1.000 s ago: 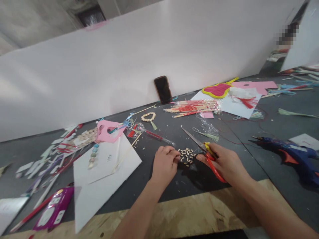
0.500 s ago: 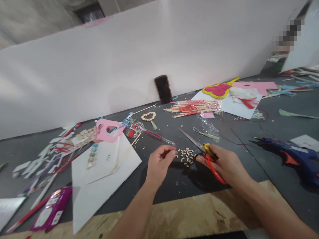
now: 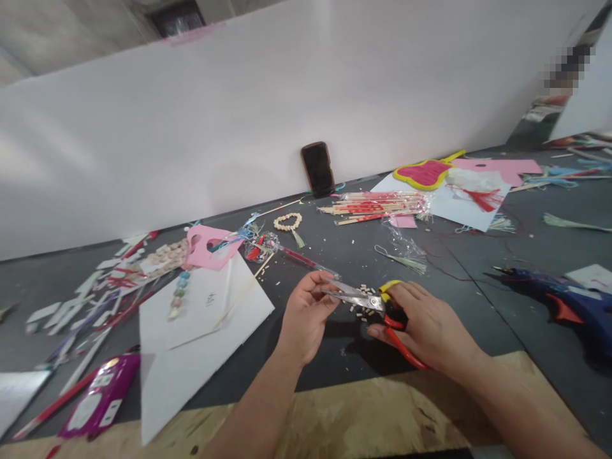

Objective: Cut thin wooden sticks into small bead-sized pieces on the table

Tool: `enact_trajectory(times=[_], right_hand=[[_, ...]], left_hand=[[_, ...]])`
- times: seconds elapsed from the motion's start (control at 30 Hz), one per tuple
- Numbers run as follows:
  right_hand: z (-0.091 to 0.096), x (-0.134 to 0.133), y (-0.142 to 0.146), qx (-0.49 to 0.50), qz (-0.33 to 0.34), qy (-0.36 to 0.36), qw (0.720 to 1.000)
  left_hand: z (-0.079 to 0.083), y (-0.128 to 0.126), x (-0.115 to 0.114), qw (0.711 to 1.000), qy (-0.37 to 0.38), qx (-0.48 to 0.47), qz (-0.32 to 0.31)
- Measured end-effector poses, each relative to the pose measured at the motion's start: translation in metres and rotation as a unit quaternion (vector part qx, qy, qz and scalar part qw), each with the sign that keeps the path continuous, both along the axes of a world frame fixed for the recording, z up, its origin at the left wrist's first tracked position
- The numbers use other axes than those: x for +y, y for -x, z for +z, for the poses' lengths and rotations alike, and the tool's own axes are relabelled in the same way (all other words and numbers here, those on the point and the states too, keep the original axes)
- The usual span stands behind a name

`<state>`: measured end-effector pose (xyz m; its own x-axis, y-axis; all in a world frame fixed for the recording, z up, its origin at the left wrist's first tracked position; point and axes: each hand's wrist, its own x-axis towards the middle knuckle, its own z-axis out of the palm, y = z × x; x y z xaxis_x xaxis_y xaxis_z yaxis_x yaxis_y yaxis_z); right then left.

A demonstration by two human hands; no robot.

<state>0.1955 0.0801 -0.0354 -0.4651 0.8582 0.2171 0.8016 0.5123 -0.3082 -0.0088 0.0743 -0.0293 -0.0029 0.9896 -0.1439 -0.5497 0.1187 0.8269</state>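
My right hand (image 3: 425,322) grips a pair of scissors (image 3: 375,303) by its red and yellow handles. The slightly parted blades point left and reach the fingertips of my left hand (image 3: 308,312). That hand is closed in a pinch; what it holds is too small to make out. Several short, pale cut pieces (image 3: 364,317) lie in a small pile on the dark table, partly hidden under the scissors. Just behind the hands is a red stick in a clear sleeve (image 3: 308,260). A beaded bracelet with a tassel (image 3: 287,222) lies farther back.
A phone (image 3: 318,169) leans against the white partition. Wrapped red-and-tan sticks (image 3: 382,204) lie in front of it. On the right is a blue glue gun (image 3: 559,296). White sheets (image 3: 191,376), a pink cutout (image 3: 213,247) and a purple packet (image 3: 102,395) lie on the left.
The scissors have swung left and their blades now show parted at my left fingertips. My left hand stays pinched in nearly the same place. The view has shifted slightly.
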Motion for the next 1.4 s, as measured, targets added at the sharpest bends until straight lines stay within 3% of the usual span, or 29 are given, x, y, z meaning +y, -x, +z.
enact_trajectory(times=[0.37, 0.8, 1.03, 1.2, 1.3, 1.37, 1.4], right_hand=[[0.002, 0.001, 0.000, -0.007, 0.005, -0.019, 1.000], [-0.001, 0.000, -0.001, -0.023, 0.005, -0.056, 0.998], [-0.001, -0.001, -0.002, -0.025, 0.012, -0.049, 0.998], [-0.003, 0.000, -0.002, -0.008, -0.019, -0.028, 0.999], [-0.004, 0.003, -0.004, 0.030, -0.064, -0.003, 0.998], [-0.003, 0.006, -0.006, 0.050, -0.094, 0.007, 0.994], [-0.002, 0.007, -0.007, 0.058, -0.105, 0.011, 0.993]], left_hand=[[-0.006, 0.002, 0.000, 0.998, -0.019, 0.067, -0.002], [-0.008, 0.002, -0.001, 0.997, -0.032, 0.063, 0.010], [-0.010, 0.002, -0.001, 0.996, -0.038, 0.074, 0.020], [-0.010, 0.003, -0.001, 0.995, -0.040, 0.090, 0.026], [-0.008, 0.004, -0.001, 0.985, -0.037, 0.168, 0.022], [-0.007, 0.005, -0.002, 0.951, -0.049, 0.307, 0.009], [-0.007, 0.005, -0.002, 0.920, -0.061, 0.388, 0.001]])
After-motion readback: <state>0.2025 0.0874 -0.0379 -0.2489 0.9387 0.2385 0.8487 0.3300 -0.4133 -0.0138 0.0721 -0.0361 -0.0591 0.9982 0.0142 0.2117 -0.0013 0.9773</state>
